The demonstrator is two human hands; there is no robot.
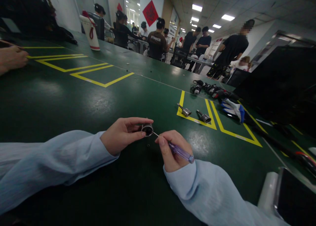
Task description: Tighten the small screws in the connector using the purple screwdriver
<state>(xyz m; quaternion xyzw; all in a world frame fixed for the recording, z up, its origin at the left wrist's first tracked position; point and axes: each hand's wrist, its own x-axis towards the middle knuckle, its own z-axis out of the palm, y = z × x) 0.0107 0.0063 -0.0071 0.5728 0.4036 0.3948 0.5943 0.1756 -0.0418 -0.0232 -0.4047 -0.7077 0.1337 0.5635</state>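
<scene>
My left hand (122, 133) is closed round a small metal hole saw (147, 129), its open round end turned toward the right. A screwdriver (181, 152) with a clear purple handle is gripped in my right hand (174, 147). Its thin shaft points left, and the tip reaches the mouth of the hole saw; how deep it goes is hard to see. Just below, on the green table (98, 102), lies a tiny ring-like piece (148, 145). Two more hole saws with shanks, one on the left (185, 111) and one on the right (204, 117), rest inside a yellow-taped box.
Beyond the taped boxes lie dark tools (209, 89) and a blue-and-white glove (233, 110). A phone-like black device (293, 196) stands at the lower right. A white cup (91, 33) is at the far left, near another person's hand (12, 58). People sit and stand behind.
</scene>
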